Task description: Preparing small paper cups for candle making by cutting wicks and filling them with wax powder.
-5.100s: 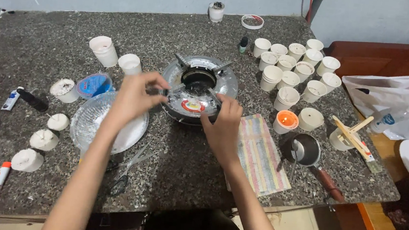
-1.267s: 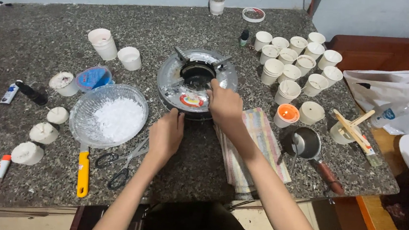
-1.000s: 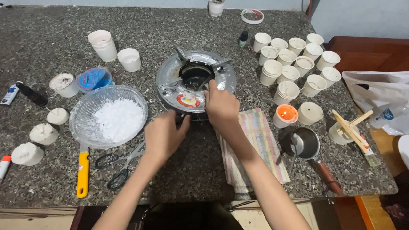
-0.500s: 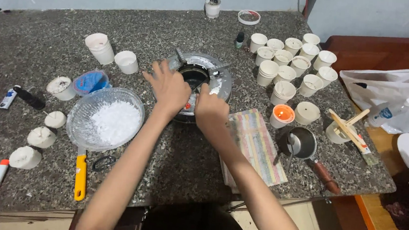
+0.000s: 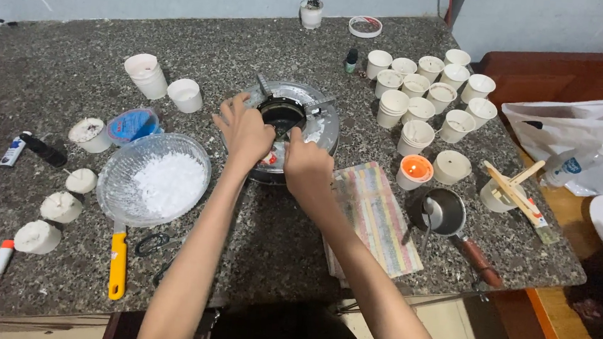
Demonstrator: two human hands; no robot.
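Both hands, left hand and right hand, rest loosely spread, gripping nothing, on the stove atop the speckled granite counter.

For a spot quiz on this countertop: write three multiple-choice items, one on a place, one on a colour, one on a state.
1. Where does the bowl of white powder sit relative to the round metal burner?
A. to its left
B. to its right
C. behind it

2. What colour is the handle of the tool lying below the bowl?
A. green
B. yellow
C. black

3. What is the state of the small pan beside the striped cloth?
A. held by the right hand
B. on the burner
C. resting on the counter, untouched

Answers: 1 A, the bowl lies left of the burner. 2 B, the handle is plainly yellow. 3 C, the left hand and right hand are both at the burner.
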